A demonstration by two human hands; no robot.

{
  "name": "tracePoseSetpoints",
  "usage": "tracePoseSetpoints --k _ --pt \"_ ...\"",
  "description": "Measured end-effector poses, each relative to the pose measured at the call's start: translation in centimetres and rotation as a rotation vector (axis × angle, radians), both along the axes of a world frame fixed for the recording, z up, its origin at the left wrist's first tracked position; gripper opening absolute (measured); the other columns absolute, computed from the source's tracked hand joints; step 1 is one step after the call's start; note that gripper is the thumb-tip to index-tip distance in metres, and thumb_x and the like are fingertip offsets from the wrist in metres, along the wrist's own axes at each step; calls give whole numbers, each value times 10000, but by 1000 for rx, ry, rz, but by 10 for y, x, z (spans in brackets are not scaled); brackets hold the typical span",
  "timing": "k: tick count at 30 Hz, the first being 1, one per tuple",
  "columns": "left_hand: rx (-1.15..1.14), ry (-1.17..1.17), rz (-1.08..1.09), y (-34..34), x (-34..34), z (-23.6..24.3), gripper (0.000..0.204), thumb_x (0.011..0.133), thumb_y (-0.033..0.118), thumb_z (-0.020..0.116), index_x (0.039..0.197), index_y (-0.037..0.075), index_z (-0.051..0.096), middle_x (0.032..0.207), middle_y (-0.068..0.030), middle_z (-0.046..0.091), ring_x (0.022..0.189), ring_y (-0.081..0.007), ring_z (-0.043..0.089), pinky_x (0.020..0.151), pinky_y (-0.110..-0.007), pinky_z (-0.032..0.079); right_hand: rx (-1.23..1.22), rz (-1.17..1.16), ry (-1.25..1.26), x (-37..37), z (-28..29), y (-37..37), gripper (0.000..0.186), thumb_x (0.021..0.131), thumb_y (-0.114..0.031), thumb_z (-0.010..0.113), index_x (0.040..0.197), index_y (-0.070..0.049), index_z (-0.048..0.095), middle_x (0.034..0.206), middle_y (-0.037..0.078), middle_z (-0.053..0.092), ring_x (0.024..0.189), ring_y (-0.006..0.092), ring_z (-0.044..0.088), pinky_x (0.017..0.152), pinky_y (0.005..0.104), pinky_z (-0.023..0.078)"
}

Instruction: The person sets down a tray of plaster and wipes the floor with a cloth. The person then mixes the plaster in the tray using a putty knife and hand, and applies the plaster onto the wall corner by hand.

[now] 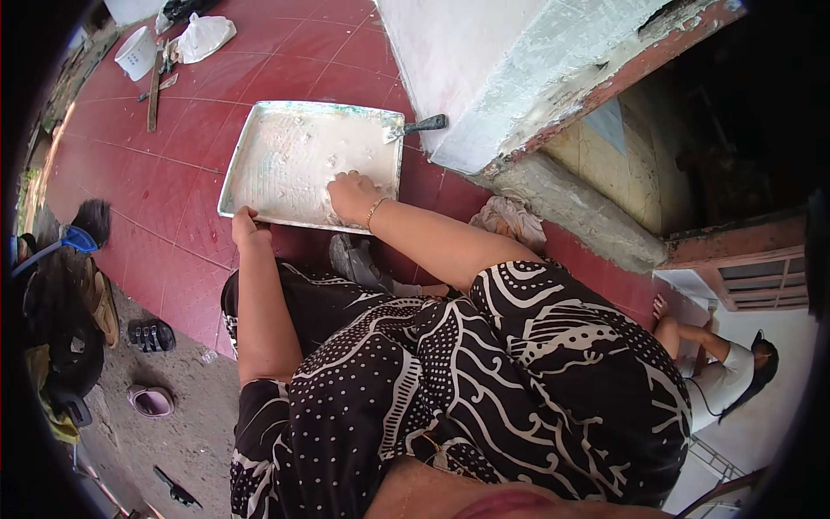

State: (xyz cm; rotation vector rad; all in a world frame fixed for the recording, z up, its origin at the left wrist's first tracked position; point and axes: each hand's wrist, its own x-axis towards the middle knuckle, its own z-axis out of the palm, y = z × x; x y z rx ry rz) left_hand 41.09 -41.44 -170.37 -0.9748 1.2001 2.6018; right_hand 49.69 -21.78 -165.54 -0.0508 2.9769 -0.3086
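Observation:
A shallow rectangular tray (298,160) with a white rim lies before me, its inside coated with pale, lumpy white paste. My left hand (248,227) grips its near left corner, thumb over the rim. Inside the tray, near its right front edge, my right hand (353,197) is pressed into the paste with fingers curled. Its fingertips are hidden, and what they hold, if anything, I cannot make out. A putty knife (424,124) rests across the right rim, its dark handle sticking outward and its blade in the paste.
Red floor tiles (156,190) surround the tray. A wall corner (458,143) with peeling paint stands close at right, a crumpled cloth (512,221) below it. A white bucket (137,54) and plastic bag (206,38) are far left; shoes (151,336) lie left. Another person (726,372) sits at right.

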Motion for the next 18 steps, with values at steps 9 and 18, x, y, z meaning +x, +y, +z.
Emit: tracePoseSetpoints --k 9,18 --pt "-16 -14 15 -19 -4 4 133 597 -54 447 722 -9 452 782 -102 469 743 -263 510 701 -406 465 -39 4 -70 5 12 16 206 737 -83 488 830 12 645 899 192 611 878 339 588 752 401 486" --pt "-3 -31 37 -31 -4 13 136 610 -65 441 741 -26 444 814 -112 458 748 -274 514 700 -417 469 48 74 9 15 18 5 187 724 -79 500 783 28 641 861 221 597 859 338 588 703 408 496"
